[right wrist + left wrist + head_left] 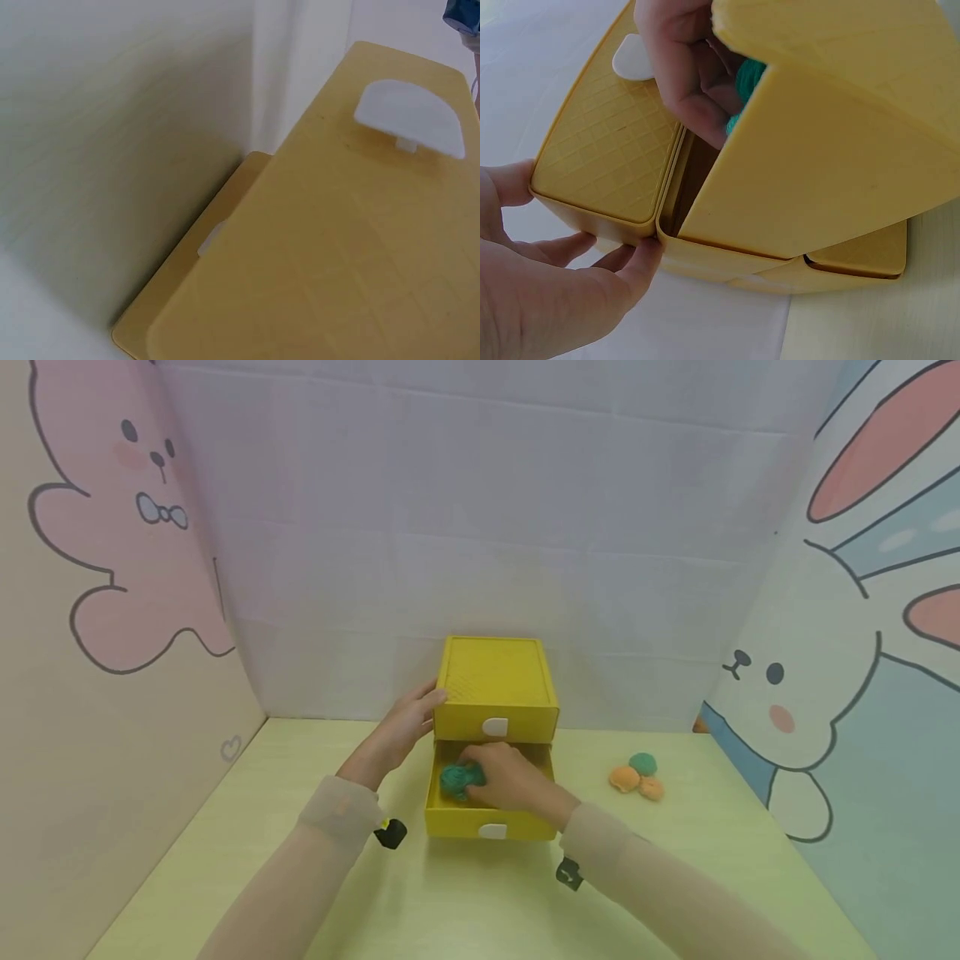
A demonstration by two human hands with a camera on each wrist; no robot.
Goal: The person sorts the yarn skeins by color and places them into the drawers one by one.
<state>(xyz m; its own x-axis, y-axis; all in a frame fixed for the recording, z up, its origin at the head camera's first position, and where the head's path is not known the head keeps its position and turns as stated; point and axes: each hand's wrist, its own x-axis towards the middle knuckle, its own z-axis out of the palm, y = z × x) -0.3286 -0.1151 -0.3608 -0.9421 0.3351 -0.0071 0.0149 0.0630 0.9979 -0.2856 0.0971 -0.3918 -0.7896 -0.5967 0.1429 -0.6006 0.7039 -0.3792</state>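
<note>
A yellow drawer cabinet stands against the back wall. Its upper drawer front is closed, while the drawer below is pulled out. Inside the pulled-out drawer, my right hand grips a green ball of yarn between thumb and fingers. The drawer's side partly hides that yarn in the left wrist view. My left hand rests against the cabinet's left side, fingertips at its upper edge. White pull tabs show on the drawer fronts; the right hand is outside the right wrist view.
Right of the cabinet on the pale table lie a small green ball and two orange balls. A shut bottom drawer sits beneath the open one. Printed cloth walls enclose the table.
</note>
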